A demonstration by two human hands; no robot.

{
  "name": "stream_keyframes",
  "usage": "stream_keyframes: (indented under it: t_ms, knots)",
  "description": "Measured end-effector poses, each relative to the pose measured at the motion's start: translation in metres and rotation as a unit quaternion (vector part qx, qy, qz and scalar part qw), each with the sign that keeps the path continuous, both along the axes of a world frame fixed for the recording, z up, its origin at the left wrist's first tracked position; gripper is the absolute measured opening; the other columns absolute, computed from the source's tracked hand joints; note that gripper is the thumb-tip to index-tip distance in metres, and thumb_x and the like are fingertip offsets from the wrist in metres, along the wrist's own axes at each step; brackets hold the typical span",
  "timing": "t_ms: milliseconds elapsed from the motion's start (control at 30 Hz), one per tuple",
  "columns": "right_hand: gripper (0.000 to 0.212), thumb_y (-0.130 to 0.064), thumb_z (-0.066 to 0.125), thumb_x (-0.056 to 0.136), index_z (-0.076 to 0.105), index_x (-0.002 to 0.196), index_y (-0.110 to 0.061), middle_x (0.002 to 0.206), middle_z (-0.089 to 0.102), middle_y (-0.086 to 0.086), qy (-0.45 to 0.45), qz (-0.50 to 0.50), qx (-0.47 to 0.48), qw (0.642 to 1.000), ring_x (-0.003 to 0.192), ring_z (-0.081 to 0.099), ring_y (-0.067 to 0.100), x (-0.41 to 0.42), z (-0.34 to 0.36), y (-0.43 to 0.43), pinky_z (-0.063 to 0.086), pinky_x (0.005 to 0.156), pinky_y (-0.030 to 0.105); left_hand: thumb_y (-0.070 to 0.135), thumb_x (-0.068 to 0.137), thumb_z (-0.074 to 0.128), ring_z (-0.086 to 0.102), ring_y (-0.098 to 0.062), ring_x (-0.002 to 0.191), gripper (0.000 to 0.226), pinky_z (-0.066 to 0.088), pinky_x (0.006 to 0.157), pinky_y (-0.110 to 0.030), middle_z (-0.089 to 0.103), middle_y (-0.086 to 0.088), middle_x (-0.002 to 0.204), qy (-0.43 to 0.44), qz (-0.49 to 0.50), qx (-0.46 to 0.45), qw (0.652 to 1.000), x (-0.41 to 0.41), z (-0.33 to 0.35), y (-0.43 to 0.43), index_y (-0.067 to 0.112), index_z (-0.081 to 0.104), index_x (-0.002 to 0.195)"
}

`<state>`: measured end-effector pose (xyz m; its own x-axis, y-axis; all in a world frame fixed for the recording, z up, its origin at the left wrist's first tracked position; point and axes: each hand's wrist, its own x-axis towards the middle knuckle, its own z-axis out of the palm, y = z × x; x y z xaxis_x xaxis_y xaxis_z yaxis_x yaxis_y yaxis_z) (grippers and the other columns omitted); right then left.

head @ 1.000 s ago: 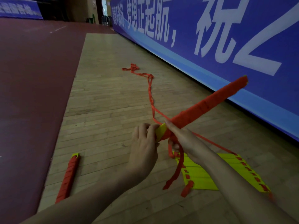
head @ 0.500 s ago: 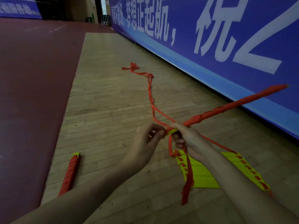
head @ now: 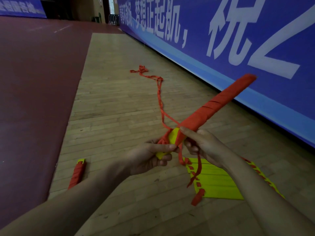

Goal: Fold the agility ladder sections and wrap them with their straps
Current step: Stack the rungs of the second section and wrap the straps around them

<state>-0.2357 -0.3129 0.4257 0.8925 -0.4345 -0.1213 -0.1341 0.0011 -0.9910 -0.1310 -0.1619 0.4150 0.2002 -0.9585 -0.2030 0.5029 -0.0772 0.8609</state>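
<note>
I hold a bundle of yellow ladder rungs wound in red strap [head: 213, 108], slanting up to the right toward the wall. My left hand [head: 150, 158] grips its bare yellow lower end. Just above that end, my right hand [head: 202, 144] pinches the bundle, with loose red strap ends [head: 196, 181] dangling under it. A long red strap [head: 160, 96] trails from the bundle across the floor to a heap farther off. Below my right arm, a flat stack of yellow rungs [head: 216, 183] with red strap along its edges lies on the floor.
A second strap-wrapped bundle [head: 77, 173] lies on the wooden floor at the left, at the edge of the dark red court surface [head: 34, 99]. A blue banner wall [head: 221, 40] runs along the right side.
The bundle turned from edge-on to its broad side. My left hand moved from pinching near the strap to gripping the yellow end. The dangling strap ends swung right.
</note>
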Motion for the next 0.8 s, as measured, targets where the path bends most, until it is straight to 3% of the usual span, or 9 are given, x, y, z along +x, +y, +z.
stream_keyframes:
  t_ms: [100, 267, 333, 400, 500, 600, 633, 700, 800]
  knots:
    - [0.049, -0.032, 0.049, 0.098, 0.053, 0.051, -0.02, 0.041, 0.041, -0.005, 0.027, -0.005, -0.026, 0.999, 0.037, 0.026, 0.008, -0.002, -0.004, -0.001, 0.019, 0.042, 0.024, 0.003, 0.081, 0.06, 0.047, -0.006, 0.052, 0.024, 0.039, 0.043, -0.015, 0.062, -0.003, 0.083, -0.048, 0.01, -0.003, 0.999, 0.001, -0.007, -0.002, 0.01, 0.057, 0.104]
    - [0.04, -0.035, 0.044, 0.1, 0.048, 0.064, -0.018, 0.047, 0.038, -0.001, 0.029, -0.034, 0.007, 0.999, 0.038, 0.025, 0.009, -0.003, -0.007, -0.002, 0.017, 0.045, 0.024, -0.002, 0.088, 0.059, 0.047, -0.008, 0.053, 0.029, 0.04, 0.045, -0.019, 0.054, -0.009, 0.085, -0.163, 0.046, 0.012, 0.986, 0.0, -0.012, -0.004, 0.011, 0.052, 0.113]
    - [0.038, -0.041, 0.043, 0.099, 0.048, 0.071, -0.017, 0.046, 0.036, -0.003, 0.048, -0.034, 0.014, 0.998, 0.037, 0.025, 0.008, -0.002, -0.007, -0.002, 0.019, 0.043, 0.023, -0.001, 0.089, 0.06, 0.047, -0.012, 0.055, 0.028, 0.041, 0.047, -0.026, 0.05, -0.008, 0.078, -0.265, 0.075, 0.037, 0.961, 0.0, -0.017, -0.005, 0.012, 0.05, 0.112]
    - [0.041, -0.053, 0.044, 0.095, 0.053, 0.08, -0.016, 0.047, 0.035, -0.004, 0.085, -0.032, 0.008, 0.996, 0.037, 0.024, 0.008, 0.002, -0.008, 0.001, 0.02, 0.041, 0.021, 0.005, 0.092, 0.059, 0.051, -0.023, 0.063, 0.029, 0.043, 0.055, -0.036, 0.051, -0.008, 0.077, -0.426, 0.094, 0.061, 0.898, -0.002, -0.021, -0.005, 0.01, 0.047, 0.118]
    - [0.046, -0.062, 0.045, 0.09, 0.052, 0.074, -0.019, 0.049, 0.033, -0.003, 0.113, -0.038, -0.035, 0.992, 0.037, 0.023, 0.007, 0.008, -0.01, 0.006, 0.018, 0.038, 0.019, 0.015, 0.097, 0.052, 0.058, -0.032, 0.093, 0.038, 0.043, 0.079, -0.039, 0.057, -0.012, 0.112, -0.655, 0.105, 0.109, 0.741, -0.011, -0.028, -0.006, 0.009, 0.039, 0.132]
    - [0.045, -0.051, 0.053, 0.091, 0.041, 0.059, -0.023, 0.051, 0.028, -0.002, 0.096, -0.05, -0.08, 0.991, 0.037, 0.023, 0.007, 0.01, -0.016, 0.008, 0.017, 0.038, 0.019, 0.018, 0.099, 0.045, 0.06, -0.036, 0.086, 0.037, 0.049, 0.068, -0.047, 0.048, -0.009, 0.116, -0.775, 0.118, 0.089, 0.614, -0.019, -0.04, -0.006, 0.019, 0.029, 0.132]
    - [0.045, -0.047, 0.054, 0.092, 0.038, 0.058, -0.023, 0.051, 0.026, -0.003, 0.091, -0.048, -0.079, 0.992, 0.039, 0.022, 0.008, 0.009, -0.017, 0.009, 0.016, 0.039, 0.019, 0.019, 0.097, 0.048, 0.06, -0.036, 0.083, 0.039, 0.05, 0.066, -0.046, 0.048, -0.01, 0.113, -0.782, 0.123, 0.075, 0.607, -0.02, -0.044, -0.006, 0.021, 0.027, 0.131]
    - [0.044, -0.04, 0.055, 0.094, 0.037, 0.058, -0.022, 0.049, 0.025, -0.006, 0.079, -0.042, -0.042, 0.995, 0.039, 0.021, 0.007, 0.008, -0.02, 0.009, 0.014, 0.04, 0.02, 0.028, 0.097, 0.051, 0.057, -0.03, 0.095, 0.046, 0.048, 0.077, -0.04, 0.047, -0.009, 0.115, -0.759, 0.128, 0.046, 0.637, -0.018, -0.046, -0.006, 0.018, 0.031, 0.136]
    - [0.04, -0.031, 0.057, 0.094, 0.042, 0.059, -0.019, 0.045, 0.026, -0.009, 0.037, -0.046, 0.022, 0.998, 0.037, 0.022, 0.003, 0.007, -0.019, 0.007, 0.015, 0.037, 0.017, 0.037, 0.099, 0.045, 0.048, -0.018, 0.11, 0.044, 0.036, 0.094, -0.028, 0.046, -0.007, 0.117, -0.632, 0.141, 0.049, 0.76, -0.018, -0.033, -0.01, 0.012, 0.039, 0.135]
